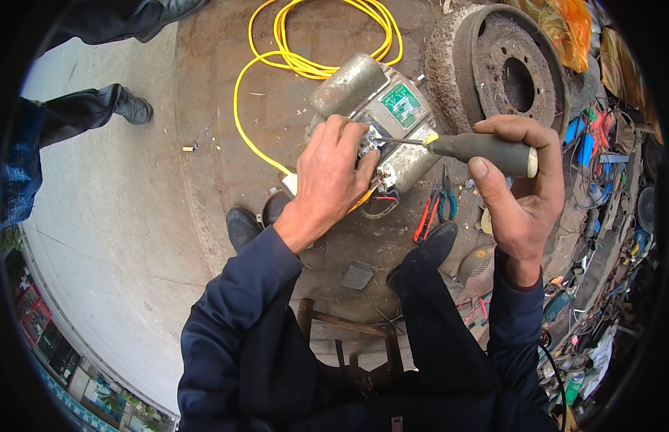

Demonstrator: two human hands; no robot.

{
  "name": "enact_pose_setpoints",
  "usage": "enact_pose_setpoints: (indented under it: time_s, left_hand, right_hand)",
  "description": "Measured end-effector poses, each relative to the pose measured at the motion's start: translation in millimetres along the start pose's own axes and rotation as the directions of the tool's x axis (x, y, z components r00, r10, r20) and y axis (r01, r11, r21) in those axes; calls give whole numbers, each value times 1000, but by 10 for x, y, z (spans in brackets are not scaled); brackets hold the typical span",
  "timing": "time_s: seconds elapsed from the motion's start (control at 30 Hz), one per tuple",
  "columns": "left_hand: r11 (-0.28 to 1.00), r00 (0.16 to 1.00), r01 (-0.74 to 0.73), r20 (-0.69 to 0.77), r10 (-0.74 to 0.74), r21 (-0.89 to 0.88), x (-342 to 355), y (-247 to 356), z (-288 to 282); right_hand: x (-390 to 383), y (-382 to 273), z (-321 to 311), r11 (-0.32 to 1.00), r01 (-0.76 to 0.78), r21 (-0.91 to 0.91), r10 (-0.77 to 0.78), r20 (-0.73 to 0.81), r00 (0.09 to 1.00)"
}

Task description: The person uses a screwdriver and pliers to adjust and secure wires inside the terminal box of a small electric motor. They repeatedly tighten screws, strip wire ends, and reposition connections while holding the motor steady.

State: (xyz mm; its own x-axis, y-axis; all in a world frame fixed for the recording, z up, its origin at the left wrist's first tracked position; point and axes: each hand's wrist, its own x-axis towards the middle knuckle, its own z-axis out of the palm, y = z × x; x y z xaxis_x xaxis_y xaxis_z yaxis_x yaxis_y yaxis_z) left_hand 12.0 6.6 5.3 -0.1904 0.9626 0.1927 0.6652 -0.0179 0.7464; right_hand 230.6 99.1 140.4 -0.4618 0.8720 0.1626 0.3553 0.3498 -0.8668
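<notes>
A grey electric motor [346, 84] with a green plate lies on the ground, its terminal box [371, 142] uncovered. My left hand [327, 169] is closed at the box's near side, fingertips pressed in among the terminals; what they grip is hidden. My right hand [519, 194] holds a dark-handled screwdriver [480, 151], whose shaft reaches horizontally into the terminals. A yellow cable [253, 150] runs toward the motor under my left hand, with a large coil behind. Pliers with red and teal handles [423, 219] lie below and right of the motor.
A rusty wheel drum [458, 61] stands at upper right, beside piled tools and scrap [600, 158]. My shoes, a wooden stool [352, 324] and a flat grey piece [357, 276] are below. Another person's legs and boots [133, 104] are at upper left, on pale pavement.
</notes>
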Motion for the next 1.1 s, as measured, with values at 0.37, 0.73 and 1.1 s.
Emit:
enact_pose_setpoints:
  time_s: [0.37, 0.73, 1.1]
  left_hand:
    - [1000, 1000, 17, 9, -17, -11, 1, 1, -14]
    - [1000, 1000, -20, -25, 19, -21, -8, -41, -7]
    - [998, 999, 16, -40, -18, -53, -42, -49, 39]
  right_hand:
    - [515, -333, 121, 967, 172, -188, -98, 349, 932]
    - [625, -669, 188, 782, 576, -237, -318, 642, 697]
    - [610, -739, 404, 556, 548, -625, -251, 503, 827]
